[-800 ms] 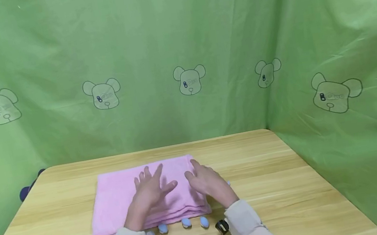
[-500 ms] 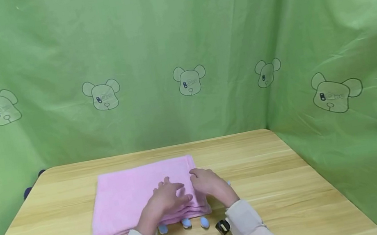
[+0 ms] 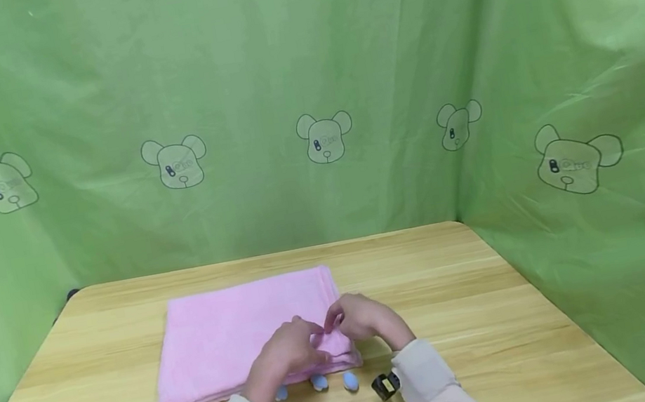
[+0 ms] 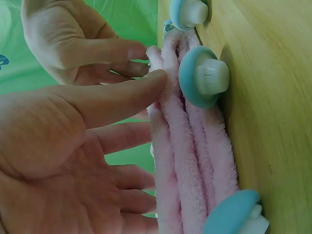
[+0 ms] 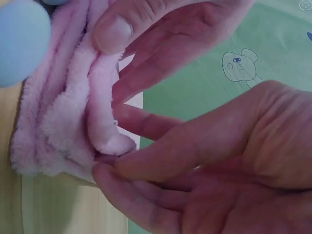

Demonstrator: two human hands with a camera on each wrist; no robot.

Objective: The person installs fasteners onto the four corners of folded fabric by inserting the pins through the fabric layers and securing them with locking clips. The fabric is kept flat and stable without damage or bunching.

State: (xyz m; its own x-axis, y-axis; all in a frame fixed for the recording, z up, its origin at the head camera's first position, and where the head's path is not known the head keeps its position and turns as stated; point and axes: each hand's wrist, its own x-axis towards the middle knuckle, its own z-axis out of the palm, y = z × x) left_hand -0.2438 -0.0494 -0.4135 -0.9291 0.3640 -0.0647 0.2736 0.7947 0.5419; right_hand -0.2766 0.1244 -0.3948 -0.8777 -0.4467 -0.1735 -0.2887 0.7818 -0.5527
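A folded pink fleece towel (image 3: 229,330) lies on the table, its stacked layers showing along the near edge. My left hand (image 3: 290,350) is at the right part of that edge, thumb over the upper layers and fingers on the far side, pinching them. At the towel's right corner, my right hand (image 3: 362,315) pinches the top layer between thumb and fingertips, as the right wrist view shows. Beside the layered edge stand several blue mushroom-shaped pieces with white stems; one such piece (image 4: 197,78) overlaps the towel layers in the left wrist view.
A light wooden table (image 3: 476,317) bears everything. Green curtains (image 3: 271,202) printed with bear heads enclose it at the back and sides. Two blue pieces, one in the middle (image 3: 318,381) and one at the right (image 3: 350,381), stand close before the towel near my wrists.
My left hand has moved right and nearer from over the towel's middle to its front edge. My right hand has drawn slightly nearer, and both now pinch the towel at the right corner.
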